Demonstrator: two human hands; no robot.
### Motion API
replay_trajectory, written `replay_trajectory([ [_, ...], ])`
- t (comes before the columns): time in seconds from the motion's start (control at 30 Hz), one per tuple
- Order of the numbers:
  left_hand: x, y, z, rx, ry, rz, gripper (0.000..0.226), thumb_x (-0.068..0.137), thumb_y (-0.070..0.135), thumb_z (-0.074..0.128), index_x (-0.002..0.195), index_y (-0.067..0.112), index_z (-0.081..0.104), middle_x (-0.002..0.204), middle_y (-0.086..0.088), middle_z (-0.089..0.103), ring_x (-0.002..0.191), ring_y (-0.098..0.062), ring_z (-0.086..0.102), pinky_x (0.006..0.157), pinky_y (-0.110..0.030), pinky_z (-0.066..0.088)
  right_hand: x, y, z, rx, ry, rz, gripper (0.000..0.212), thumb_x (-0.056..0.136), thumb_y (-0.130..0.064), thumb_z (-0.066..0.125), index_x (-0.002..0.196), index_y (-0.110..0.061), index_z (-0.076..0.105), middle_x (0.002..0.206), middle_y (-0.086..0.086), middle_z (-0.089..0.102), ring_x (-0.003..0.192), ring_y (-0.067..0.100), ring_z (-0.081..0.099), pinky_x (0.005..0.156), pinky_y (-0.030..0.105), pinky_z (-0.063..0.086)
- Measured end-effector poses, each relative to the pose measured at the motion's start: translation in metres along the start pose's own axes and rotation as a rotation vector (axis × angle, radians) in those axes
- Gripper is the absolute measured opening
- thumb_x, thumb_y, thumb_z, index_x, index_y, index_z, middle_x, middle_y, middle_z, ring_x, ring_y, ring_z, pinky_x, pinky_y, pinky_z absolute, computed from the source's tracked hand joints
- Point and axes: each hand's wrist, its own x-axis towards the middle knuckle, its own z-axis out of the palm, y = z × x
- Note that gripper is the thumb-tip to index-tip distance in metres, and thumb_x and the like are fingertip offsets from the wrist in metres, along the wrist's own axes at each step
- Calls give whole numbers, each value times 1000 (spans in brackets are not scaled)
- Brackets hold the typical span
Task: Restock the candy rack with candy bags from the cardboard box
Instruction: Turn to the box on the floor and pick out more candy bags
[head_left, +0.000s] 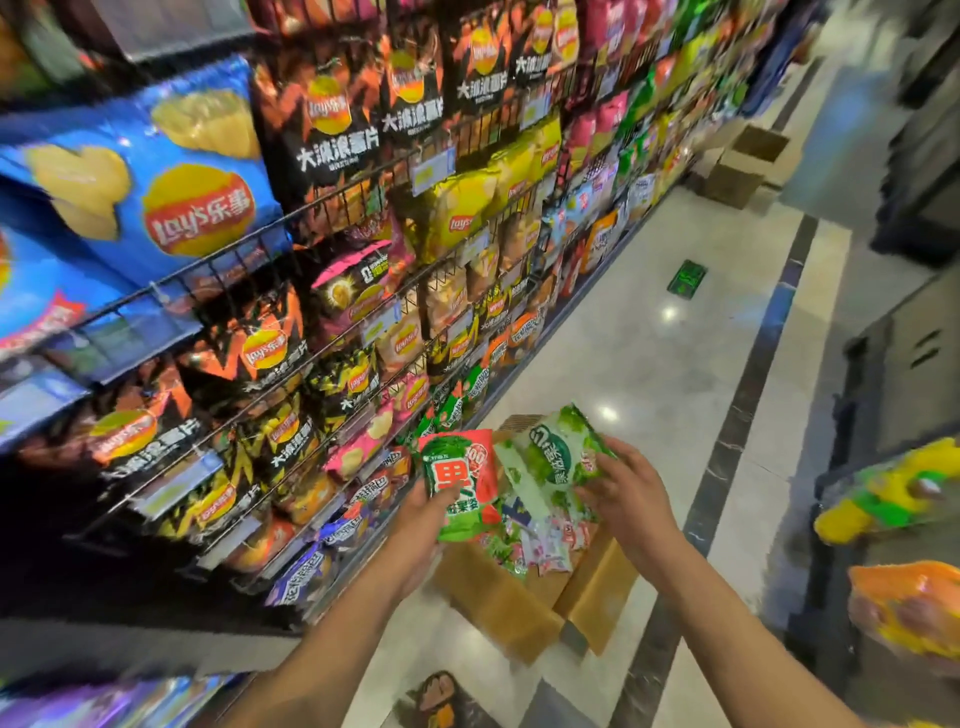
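An open cardboard box stands on the floor beside the rack, with several candy bags inside. My left hand grips a red and green candy bag from below, held above the box. My right hand holds a pale green candy bag by its right edge, also above the box. The wire rack on the left is packed with hanging snack bags, with green bags on its low row just behind the box.
A glossy tiled aisle floor runs ahead on the right. More cardboard boxes sit far down the aisle. A green floor sticker lies mid-aisle. Shelves with bright packs stand at the right.
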Motion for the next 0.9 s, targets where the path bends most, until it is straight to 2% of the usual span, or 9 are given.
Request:
replay_trajectory([
  [0.13,-7,-24,-11,-165,-11,47,100,69,68,88,153,45,39,162,7,42,142,-28,50,111,-62,46,-27,-2,20,-27,-78,-10,36,98,8,51,123,-15,62,102,12,74,79,22,76,64,30,62],
  [0.23,-41,-21,-1,-222,-17,67,122,63,68,91,162,37,26,164,5,39,142,-30,52,113,-61,45,-56,4,34,-126,-140,-34,38,100,6,50,129,-17,60,111,9,72,90,24,73,70,31,63],
  [0.3,-73,-13,11,-193,-8,117,101,73,50,93,155,18,41,152,-3,57,133,-30,61,111,-59,48,-72,13,36,-84,-193,-7,36,96,0,61,129,-15,62,114,14,74,93,32,75,70,35,62],
  [0.37,-95,-17,13,-175,16,195,52,90,20,80,137,12,58,129,-10,74,119,-33,70,105,-61,52,-87,22,33,-128,-226,-3,40,88,-15,77,125,-21,65,115,11,75,97,32,75,77,39,62],
  [0.43,-115,-23,6,-118,93,247,34,95,8,73,126,15,63,120,-11,77,114,-35,72,104,-63,52,-104,28,25,-294,-276,-36,35,96,-9,66,128,-23,63,116,4,74,101,25,74,84,39,61],
  [0.6,-175,-29,-13,103,214,393,28,94,8,75,117,22,68,113,-7,79,102,-28,76,94,-50,61,-143,31,14,-659,-455,-112,60,92,-35,73,145,-27,47,137,1,60,115,18,65,94,38,59],
  [0.7,-211,-26,-23,208,272,476,27,95,3,72,119,13,65,105,-5,79,86,-11,77,73,-29,63,-172,27,27,-812,-517,-278,73,88,-42,77,149,-27,40,137,-13,54,115,8,58,80,17,53],
  [0.77,-238,-21,-29,276,283,521,26,96,1,70,118,12,63,99,4,77,79,-2,75,66,-17,56,-188,27,36,-852,-555,-359,80,86,-42,79,150,-33,33,125,-28,50,118,6,53,77,13,45],
  [0.9,-285,-10,-45,393,330,595,29,97,6,71,119,21,62,101,14,75,85,1,73,70,-13,54,-212,27,59,-874,-569,-441,106,75,-51,86,157,-40,20,153,-15,42,135,11,46,105,35,49],
])
